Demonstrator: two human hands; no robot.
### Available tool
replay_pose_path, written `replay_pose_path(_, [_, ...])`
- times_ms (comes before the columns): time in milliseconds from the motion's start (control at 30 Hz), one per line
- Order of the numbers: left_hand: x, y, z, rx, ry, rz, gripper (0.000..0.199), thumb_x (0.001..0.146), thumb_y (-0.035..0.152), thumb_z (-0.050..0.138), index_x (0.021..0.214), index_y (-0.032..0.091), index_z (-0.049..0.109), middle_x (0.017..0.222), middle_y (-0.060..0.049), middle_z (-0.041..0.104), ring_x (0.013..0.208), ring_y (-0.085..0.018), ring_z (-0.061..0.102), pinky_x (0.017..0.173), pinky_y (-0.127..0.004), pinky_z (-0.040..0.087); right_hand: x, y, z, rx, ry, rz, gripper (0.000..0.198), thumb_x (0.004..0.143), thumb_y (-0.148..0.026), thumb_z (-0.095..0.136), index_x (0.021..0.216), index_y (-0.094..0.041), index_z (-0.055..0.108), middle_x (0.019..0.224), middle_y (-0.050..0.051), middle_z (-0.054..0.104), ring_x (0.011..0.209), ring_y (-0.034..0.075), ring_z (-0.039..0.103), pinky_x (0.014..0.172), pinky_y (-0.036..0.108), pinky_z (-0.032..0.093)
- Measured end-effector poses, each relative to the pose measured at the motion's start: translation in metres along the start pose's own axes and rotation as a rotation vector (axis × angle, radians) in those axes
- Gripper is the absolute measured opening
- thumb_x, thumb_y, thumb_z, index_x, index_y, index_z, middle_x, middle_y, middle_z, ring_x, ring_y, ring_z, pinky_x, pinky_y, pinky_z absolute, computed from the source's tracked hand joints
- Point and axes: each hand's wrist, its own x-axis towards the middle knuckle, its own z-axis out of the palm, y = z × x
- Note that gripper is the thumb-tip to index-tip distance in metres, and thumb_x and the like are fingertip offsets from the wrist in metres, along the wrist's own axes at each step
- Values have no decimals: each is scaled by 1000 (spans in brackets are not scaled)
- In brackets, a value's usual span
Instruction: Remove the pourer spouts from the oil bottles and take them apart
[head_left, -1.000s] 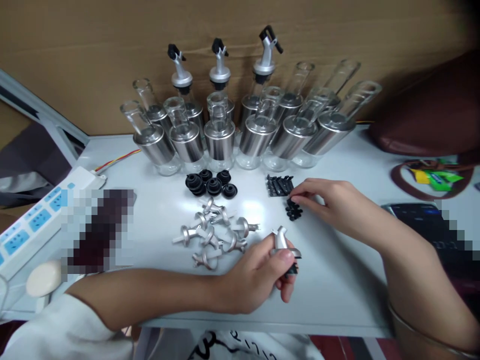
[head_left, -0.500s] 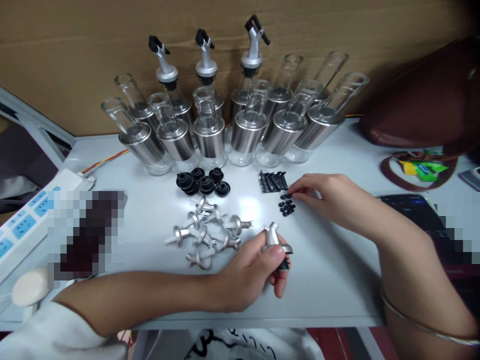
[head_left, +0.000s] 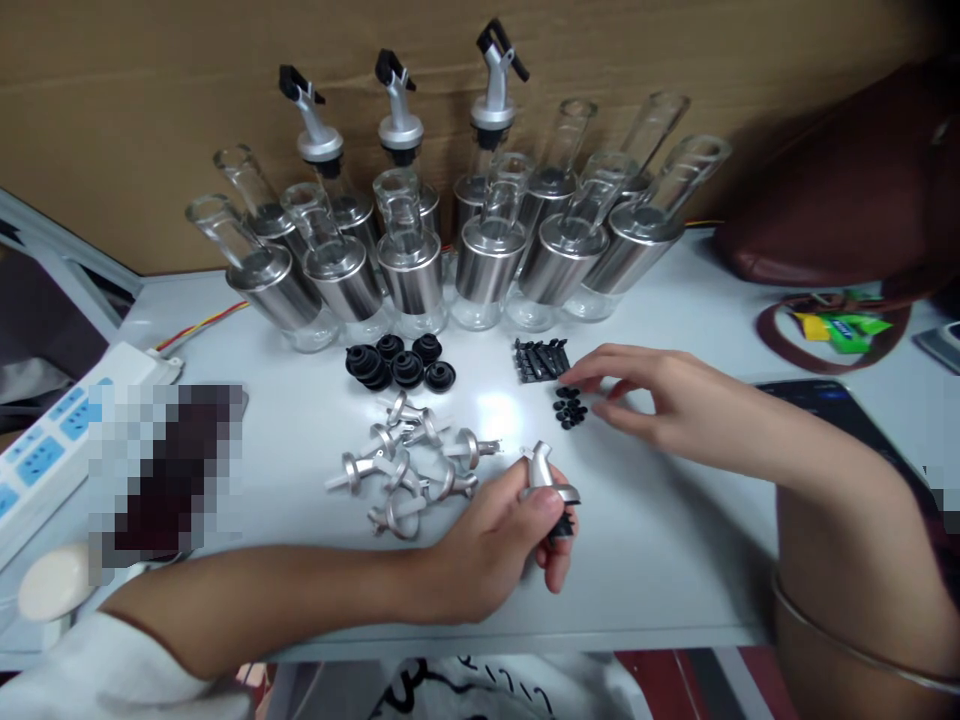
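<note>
My left hand (head_left: 517, 535) grips a silver bottle pourer (head_left: 541, 472) whose black ribbed stopper points down between the fingers. My right hand (head_left: 645, 395) hovers beside a cluster of small black caps (head_left: 570, 407), thumb and fingers apart, with nothing visible in them. Just behind the caps lies a row of black levers (head_left: 541, 360). Left of my left hand, several silver pourer spouts (head_left: 405, 468) with clear tubes are scattered on the table. Black ribbed rubber stoppers (head_left: 405, 368) form a group behind the spouts.
Several glass bottles with steel bands (head_left: 491, 265) stand in rows at the back, three with pourers fitted. A power strip (head_left: 60, 440) and a blurred-out phone (head_left: 180, 470) lie left. A brown bag (head_left: 840, 190) and another phone (head_left: 810, 400) are on the right.
The fingers of my right hand have spread apart beside the small black caps, where they were pinched together. My left hand keeps its hold on the pourer. The view has shifted slightly.
</note>
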Motion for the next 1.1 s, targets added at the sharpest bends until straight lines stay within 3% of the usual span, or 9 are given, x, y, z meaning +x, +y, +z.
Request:
replay_pose_path(167, [-1,1,0,6,-1,-22,46,87,66,43,83,20,40,67,5,49,51,-7,46,58,-27,33,1,-3,5,-31,-48,33,39,75,-31,66,112,-19,66,106,8,65,85,23,64,75,36,53])
replay_pose_path(600, [-1,2,0,4,-3,-6,47,87,67,43,85,19,41,69,5,48,51,-7,46,59,-27,34,7,-13,13,-63,29,-12,16,75,-14,62,90,-18,68,82,4,64,71,17,60,68,30,51])
replay_pose_path(1100, [-1,3,0,3,0,-22,49,86,68,44,86,19,40,69,5,49,51,-8,46,59,-27,34,4,-13,10,-41,-5,-66,18,79,-17,63,95,-20,68,96,6,63,82,20,62,77,33,50])
